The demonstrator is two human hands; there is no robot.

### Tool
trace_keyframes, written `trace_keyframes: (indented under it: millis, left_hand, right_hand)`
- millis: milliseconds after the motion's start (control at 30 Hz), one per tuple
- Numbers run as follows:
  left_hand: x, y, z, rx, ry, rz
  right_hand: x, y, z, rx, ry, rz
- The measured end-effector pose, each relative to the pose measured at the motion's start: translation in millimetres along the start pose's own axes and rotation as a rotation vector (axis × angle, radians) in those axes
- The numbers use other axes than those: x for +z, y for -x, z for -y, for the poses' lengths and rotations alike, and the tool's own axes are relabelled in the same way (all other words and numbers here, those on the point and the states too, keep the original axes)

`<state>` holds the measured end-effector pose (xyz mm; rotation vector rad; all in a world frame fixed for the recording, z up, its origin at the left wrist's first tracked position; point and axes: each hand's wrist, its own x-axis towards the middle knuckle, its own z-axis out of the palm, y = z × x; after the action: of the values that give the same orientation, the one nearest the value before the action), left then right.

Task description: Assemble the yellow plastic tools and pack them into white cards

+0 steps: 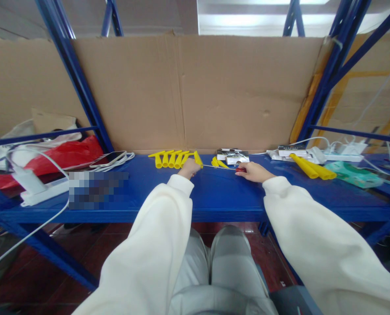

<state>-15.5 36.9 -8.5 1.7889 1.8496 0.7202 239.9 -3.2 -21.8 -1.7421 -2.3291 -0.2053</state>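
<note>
My left hand (191,168) is closed around a yellow tapered plastic piece (198,159) just above the blue tabletop. A screwdriver (239,169) with a red handle is gripped in my right hand (254,171). Its thin metal shaft points left, and the tip ends close to the yellow piece; whether they touch I cannot tell. Left of my left hand, several yellow funnel-like pieces (165,160) stand in a row. Between my hands, a few slimmer yellow parts (219,163) lie behind the shaft.
Small black-and-white boxes (232,156) sit behind my right hand. Farther right lie two yellow cones (312,168), a green packet (354,174) and a white power strip (342,153). At left are a red bag (72,155) and another power strip (45,192). Cardboard (221,92) backs the table.
</note>
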Motion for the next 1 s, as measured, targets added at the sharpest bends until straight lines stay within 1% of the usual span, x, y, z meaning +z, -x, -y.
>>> trace_keyframes:
  millis: [100,167,233,300,400,533,667,833,1000]
  left_hand:
    - [0,-2,1,0.011,-0.043,0.016]
    - [1,-2,2,0.037,-0.115,0.012]
    - [3,1,4,0.098,-0.248,-0.023]
    - [5,6,6,0.204,-0.402,-0.094]
    - [8,13,8,0.282,-0.522,-0.067]
    - [8,16,10,0.311,-0.562,-0.062]
    - [8,15,11,0.312,-0.545,-0.074]
    - [10,17,9,0.325,-0.535,-0.037]
    - [11,14,13,0.477,-0.619,-0.008]
  right_hand:
    - [-1,1,1,0.016,0.001,0.015]
    - [-1,0,1,0.017,0.01,0.021]
    - [-1,0,0,0.013,0.016,0.02]
    - [0,-1,0,0.008,0.016,0.017]
    - [1,-2,0,0.012,0.011,0.021]
    - [2,-3,-1,0.016,-0.005,0.021]
    - [4,-3,-5,-0.01,-0.063,-0.003]
    - [9,-6,-15,-0.037,-0.146,-0.001]
    - [13,-8,-38,0.034,-0.154,0.036]
